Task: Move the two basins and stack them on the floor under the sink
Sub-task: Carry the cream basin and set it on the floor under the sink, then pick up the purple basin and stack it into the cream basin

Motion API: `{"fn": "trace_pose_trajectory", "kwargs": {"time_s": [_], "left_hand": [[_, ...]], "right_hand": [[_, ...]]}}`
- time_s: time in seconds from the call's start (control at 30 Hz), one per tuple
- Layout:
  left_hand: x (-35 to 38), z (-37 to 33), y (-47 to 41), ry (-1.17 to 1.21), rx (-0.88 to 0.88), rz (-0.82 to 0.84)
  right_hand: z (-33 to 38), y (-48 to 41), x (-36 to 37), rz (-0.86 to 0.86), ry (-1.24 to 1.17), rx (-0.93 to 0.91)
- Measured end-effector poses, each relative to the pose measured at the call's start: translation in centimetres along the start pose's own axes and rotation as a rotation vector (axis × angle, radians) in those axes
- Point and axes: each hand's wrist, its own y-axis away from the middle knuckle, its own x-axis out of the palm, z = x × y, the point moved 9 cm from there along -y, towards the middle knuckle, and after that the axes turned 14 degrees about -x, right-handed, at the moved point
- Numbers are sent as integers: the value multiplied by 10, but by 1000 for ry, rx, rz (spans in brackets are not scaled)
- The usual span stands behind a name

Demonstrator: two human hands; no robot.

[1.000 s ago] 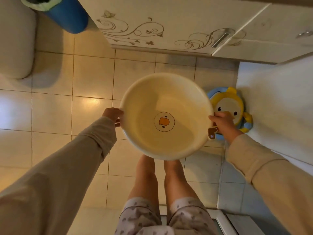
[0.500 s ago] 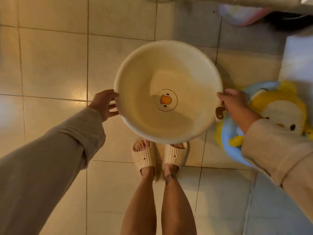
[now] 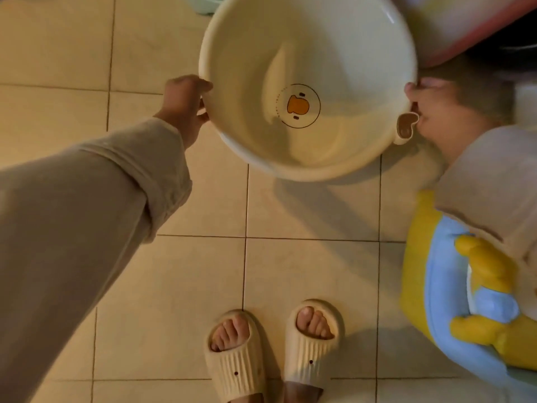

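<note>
A round cream basin (image 3: 343, 62) with an orange duck print in its bottom hangs low over the tiled floor, tilted slightly toward me. My left hand (image 3: 183, 107) grips its left rim. My right hand (image 3: 436, 112) grips the right rim beside a small brown hanging tab. A pink-red basin (image 3: 470, 33) lies at the top right, partly cut off by the frame and partly behind the cream one.
A blue and yellow duck-shaped plastic item (image 3: 453, 301) sits on the floor at the right. My feet in cream slippers (image 3: 273, 347) stand at the bottom centre. A pale green object (image 3: 200, 2) peeks in at the top edge. Beige floor tiles (image 3: 87, 53) spread to the left.
The cream basin has moved forward and down, away from my feet, toward the pink-red basin. The view has dropped closer to the floor. Both hands keep their hold on the rim.
</note>
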Motion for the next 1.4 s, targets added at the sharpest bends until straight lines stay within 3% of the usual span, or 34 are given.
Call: {"fn": "trace_pose_trajectory", "kwargs": {"time_s": [0.17,0.27,0.4,0.57,0.77,0.87,1.07,1.2,1.4], "left_hand": [[25,-20,-21,-41,41,44],[27,-21,-13,-264,10,-23],[1,-20,44,-521,8,-162],[-53,12,162,-637,-191,-31],[-137,54,337,-549,-459,-145],[-164,86,434,-464,-621,-121],[-194,142,584,-555,-892,-87],[-206,133,628,-573,-862,-108],[-198,85,632,-368,-705,-149]], "right_hand": [[-10,-28,4,12,-34,-16],[-13,-23,-1,-17,-65,17],[-3,28,-21,33,22,124],[29,127,-66,89,38,171],[51,317,-132,299,8,440],[69,419,-182,369,63,540],[131,544,-270,494,220,521],[172,571,-299,536,292,465],[206,555,-308,577,331,355]]}}
